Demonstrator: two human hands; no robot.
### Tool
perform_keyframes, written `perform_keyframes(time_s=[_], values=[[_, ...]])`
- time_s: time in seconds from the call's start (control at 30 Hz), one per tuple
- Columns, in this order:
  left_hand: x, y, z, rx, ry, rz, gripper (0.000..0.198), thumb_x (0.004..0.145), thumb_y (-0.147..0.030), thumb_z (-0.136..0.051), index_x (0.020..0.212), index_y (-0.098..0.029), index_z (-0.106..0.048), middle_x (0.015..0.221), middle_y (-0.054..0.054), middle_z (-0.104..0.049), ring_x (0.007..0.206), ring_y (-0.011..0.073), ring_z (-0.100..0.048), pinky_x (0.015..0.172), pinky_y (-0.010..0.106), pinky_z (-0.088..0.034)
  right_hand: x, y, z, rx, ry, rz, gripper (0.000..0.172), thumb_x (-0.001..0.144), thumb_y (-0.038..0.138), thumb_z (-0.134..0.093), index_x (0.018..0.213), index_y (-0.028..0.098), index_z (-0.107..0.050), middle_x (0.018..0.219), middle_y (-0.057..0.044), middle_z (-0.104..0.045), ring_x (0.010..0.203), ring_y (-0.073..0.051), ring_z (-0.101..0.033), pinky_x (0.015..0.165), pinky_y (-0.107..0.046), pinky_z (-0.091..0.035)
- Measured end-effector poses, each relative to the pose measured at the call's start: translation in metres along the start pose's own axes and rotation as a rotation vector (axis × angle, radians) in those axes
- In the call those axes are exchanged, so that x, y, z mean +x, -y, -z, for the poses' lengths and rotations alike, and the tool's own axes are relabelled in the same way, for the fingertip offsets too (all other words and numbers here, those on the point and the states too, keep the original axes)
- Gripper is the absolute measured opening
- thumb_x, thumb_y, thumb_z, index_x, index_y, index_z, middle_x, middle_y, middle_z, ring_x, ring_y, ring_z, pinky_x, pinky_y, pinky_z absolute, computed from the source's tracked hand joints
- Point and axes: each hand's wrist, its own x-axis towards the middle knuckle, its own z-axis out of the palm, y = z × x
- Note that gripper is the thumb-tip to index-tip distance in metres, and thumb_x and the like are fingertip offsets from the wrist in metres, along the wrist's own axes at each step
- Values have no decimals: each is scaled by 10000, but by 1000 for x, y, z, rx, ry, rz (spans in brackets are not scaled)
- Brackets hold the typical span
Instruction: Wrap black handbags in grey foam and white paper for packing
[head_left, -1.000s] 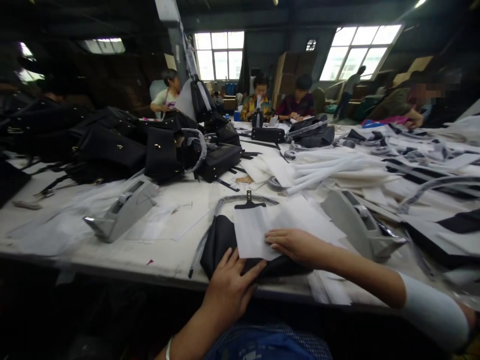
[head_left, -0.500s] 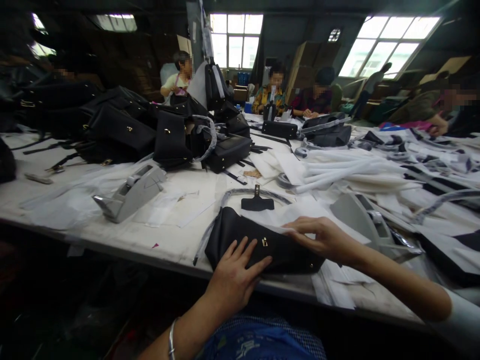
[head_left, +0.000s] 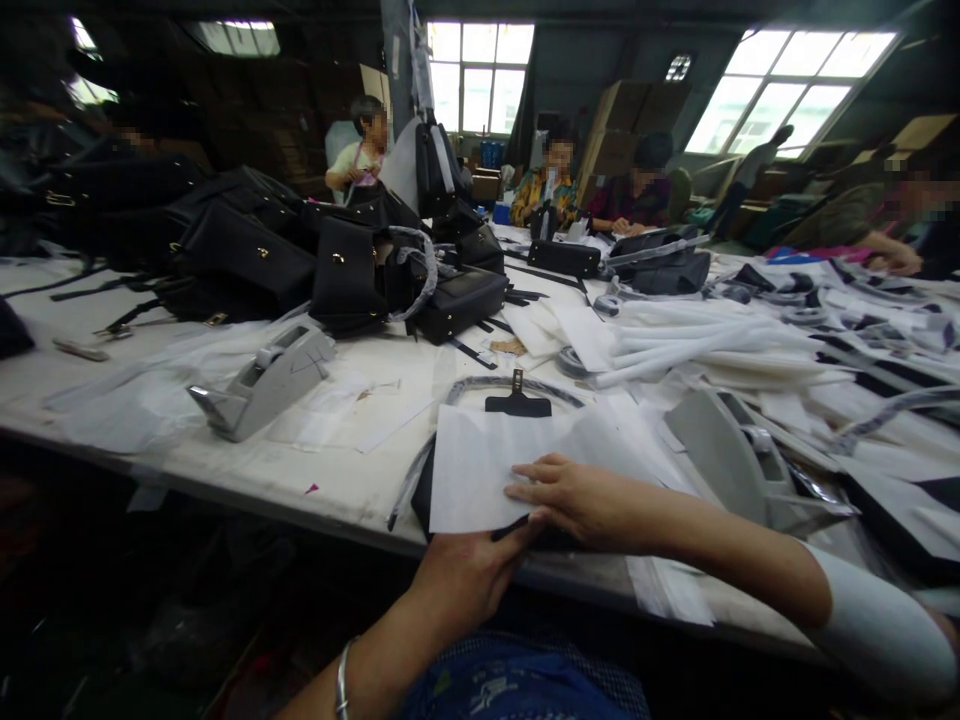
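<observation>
A white sheet [head_left: 480, 465] lies over the front of a black handbag [head_left: 422, 495] at the table's near edge. The bag's gold clasp is covered by it. My right hand [head_left: 566, 498] rests on the sheet with its fingers stretched out flat. Just below, my left hand [head_left: 469, 575] is against the bag, its fingers hidden under the sheet and its thumb stretched towards my right hand. The bag's wrapped handle [head_left: 411, 478] curves out at the left. Behind the bag lies a black flap piece with a gold fitting [head_left: 517, 405].
Grey tape dispensers stand left [head_left: 262, 385] and right [head_left: 727, 450] of the bag. Black handbags [head_left: 345, 275] are piled at the back left. White sheets and tubes [head_left: 690, 345] heap up on the right. Several people sit or stand across the table.
My right hand has drawn the white sheet leftwards over the bag and now lies flat on it. The sheet now covers the clasp and my left hand's fingers.
</observation>
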Motion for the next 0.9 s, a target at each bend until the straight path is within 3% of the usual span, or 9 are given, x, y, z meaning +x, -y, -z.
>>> perform_keyframes(time_s=[0.13,0.23,0.37,0.47,0.67,0.8,0.9], values=[[2,-1,3,-32,-15,16,617,916,-243,-567,1489,-379,-385,1348,93,-621,1216,307,-591,1009,503,-487,3,-9,9,81,25,27,408,1040,346,-397,1322,169,-633,1327,-126,-648,1276,-239,-555,1081,-401,-426],[4,-2,6,-40,-25,12,534,924,-263,-565,1436,-378,-467,1291,91,-642,1230,299,-568,1022,501,-467,-2,-20,-10,31,-109,-54,421,1018,365,-444,1359,168,-595,1391,-139,-595,1263,-262,-559,1076,-438,-440],[5,-3,7,-41,13,15,498,905,-243,-586,1386,-358,-526,1181,78,-680,1119,270,-620,962,462,-508,-14,-27,-43,-90,-193,-144,614,955,425,-565,1494,167,-427,1537,-169,-418,1420,-341,-373,1148,-545,-346],[3,-3,7,-56,36,26,511,914,-227,-569,1410,-333,-504,1144,71,-710,1051,246,-664,925,416,-543,-19,-27,-47,-25,-128,-60,573,988,399,-515,1517,216,-391,1552,-145,-402,1443,-296,-351,1174,-509,-329],[2,0,3,-23,-56,-36,465,937,-250,-540,1396,-328,-526,1457,64,-540,1334,284,-506,1116,491,-414,-19,-28,-37,83,-43,142,542,1022,305,-466,1542,301,-315,1582,-72,-358,1479,-246,-274,1220,-479,-225],[0,1,0,56,-80,-52,424,940,-255,-541,1361,-307,-559,1468,92,-524,1336,317,-503,1081,525,-448,-20,-30,-43,102,-50,171,541,1027,303,-453,1546,296,-299,1584,-58,-354,1498,-235,-208,1225,-486,-182],[-9,-9,9,89,-53,-29,387,921,-233,-558,1305,-261,-598,1381,128,-597,1265,340,-566,1006,526,-513,-21,-31,-48,125,-81,191,530,1024,283,-454,1538,283,-325,1572,-62,-379,1501,-234,-198,1220,-490,-192]])
